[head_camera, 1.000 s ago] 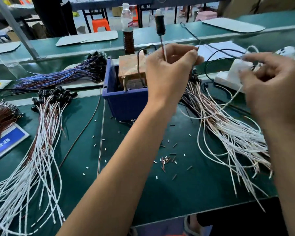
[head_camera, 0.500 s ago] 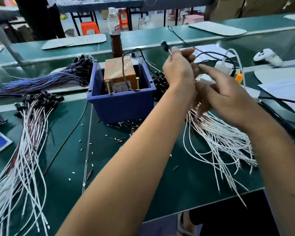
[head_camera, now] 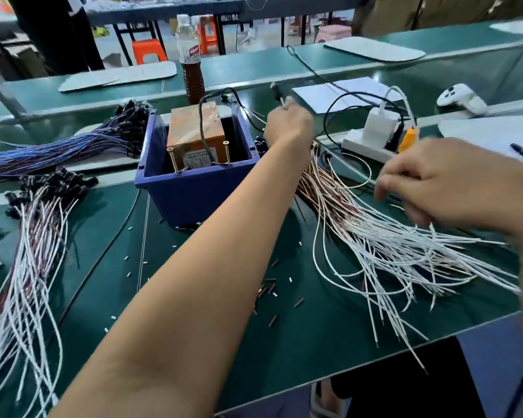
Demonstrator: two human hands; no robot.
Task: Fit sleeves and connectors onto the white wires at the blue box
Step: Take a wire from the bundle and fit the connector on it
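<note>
Holding a thin tool (head_camera: 280, 97) just right of the blue box (head_camera: 194, 188), the left hand (head_camera: 287, 123) waits while the right hand (head_camera: 435, 182), fingers curled, seems to pinch one white wire (head_camera: 366, 184) from the pile (head_camera: 405, 254) farther right, which must next meet the tool.

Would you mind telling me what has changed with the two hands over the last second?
The right hand has drawn away from the left hand, down to the white wires, and pinches one. The left hand has reached farther back, right of the blue box, still gripping the dark-handled tool. Box and bundles are unmoved.
</note>
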